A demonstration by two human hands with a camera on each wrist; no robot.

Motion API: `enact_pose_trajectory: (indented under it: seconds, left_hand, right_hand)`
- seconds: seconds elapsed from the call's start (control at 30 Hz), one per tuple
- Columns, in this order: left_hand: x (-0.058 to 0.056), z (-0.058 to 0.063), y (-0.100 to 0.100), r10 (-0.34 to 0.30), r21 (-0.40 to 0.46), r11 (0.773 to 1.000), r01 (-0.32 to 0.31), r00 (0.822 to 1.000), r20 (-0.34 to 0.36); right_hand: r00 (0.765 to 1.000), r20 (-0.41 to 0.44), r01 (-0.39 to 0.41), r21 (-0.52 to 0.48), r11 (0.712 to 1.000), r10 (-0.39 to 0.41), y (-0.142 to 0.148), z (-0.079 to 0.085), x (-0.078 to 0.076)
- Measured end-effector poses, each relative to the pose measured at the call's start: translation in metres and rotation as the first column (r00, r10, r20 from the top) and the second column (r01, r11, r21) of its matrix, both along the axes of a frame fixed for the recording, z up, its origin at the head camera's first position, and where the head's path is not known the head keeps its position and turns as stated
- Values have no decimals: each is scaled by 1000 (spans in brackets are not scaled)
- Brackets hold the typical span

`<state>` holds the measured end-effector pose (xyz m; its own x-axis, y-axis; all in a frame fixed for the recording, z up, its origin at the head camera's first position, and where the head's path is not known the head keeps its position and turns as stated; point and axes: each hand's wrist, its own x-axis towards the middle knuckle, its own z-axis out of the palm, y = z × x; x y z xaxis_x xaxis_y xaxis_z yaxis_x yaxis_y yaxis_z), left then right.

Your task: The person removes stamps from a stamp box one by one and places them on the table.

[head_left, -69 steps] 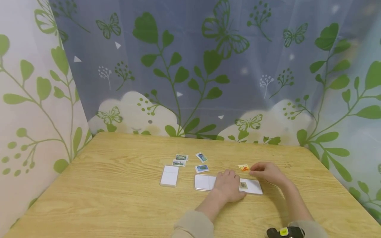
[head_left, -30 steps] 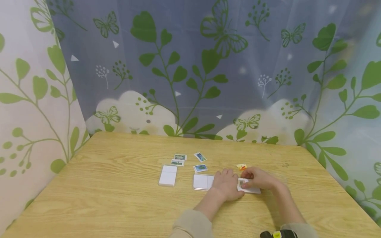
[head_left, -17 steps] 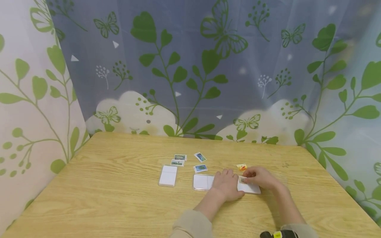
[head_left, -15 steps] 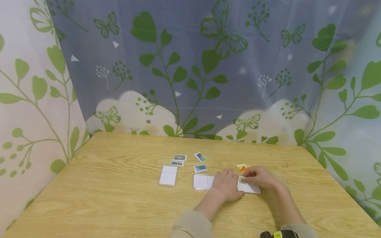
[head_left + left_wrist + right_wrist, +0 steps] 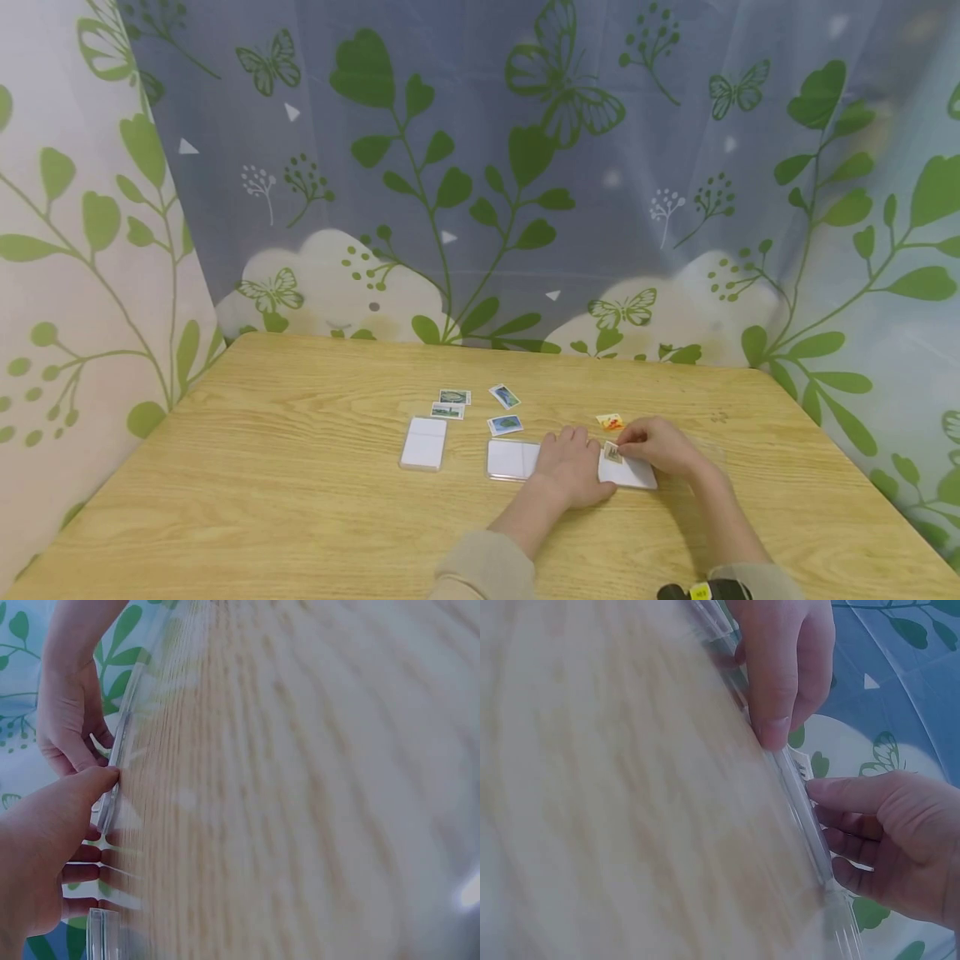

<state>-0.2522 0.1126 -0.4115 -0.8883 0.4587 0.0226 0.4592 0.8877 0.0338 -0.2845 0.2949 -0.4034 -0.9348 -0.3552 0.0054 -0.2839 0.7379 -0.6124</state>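
Between thumb and fingers, my right hand [image 5: 662,447] pinches a small brownish postage stamp [image 5: 612,452] over the white card in a flat clear case [image 5: 630,473]. The stamp's edge also shows at the right thumb tip in the right wrist view. My left hand [image 5: 572,468] presses down over the middle, its fingers extended and its thumb [image 5: 105,778] against the case's near edge. Left of it shows another clear case [image 5: 512,460] with a white card; the left hand hides where the two meet. A yellow-and-red stamp [image 5: 609,421] lies just beyond the right hand.
Further left lies a third clear case [image 5: 423,443] with a white card. Behind it are two green stamps [image 5: 447,410], and two blue stamps [image 5: 505,424] lie right of those. The wooden table [image 5: 300,483] meets a patterned curtain [image 5: 465,208] at its back edge.
The right hand has moved left from beside the yellow-and-red stamp to the brownish stamp, pinched it and shifted it towards the case's far edge. The left hand stays in place.
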Motion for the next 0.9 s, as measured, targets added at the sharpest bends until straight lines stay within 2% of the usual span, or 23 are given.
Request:
enact_pose_trajectory:
  seconds: [0.37,0.63,0.9]
  left_hand:
    - [1,0,0,3,0,1000,-3,1000,12]
    - [1,0,0,5,-2,1000,-5,1000,15]
    - [0,1,1,1,-1,1000,-1,1000,13]
  right_hand:
    - [999,31,-28,56,998,26,4,9,4]
    - [995,89,-48,64,997,42,7,12,5]
    - [997,73,-8,57,998,4,8,14,4]
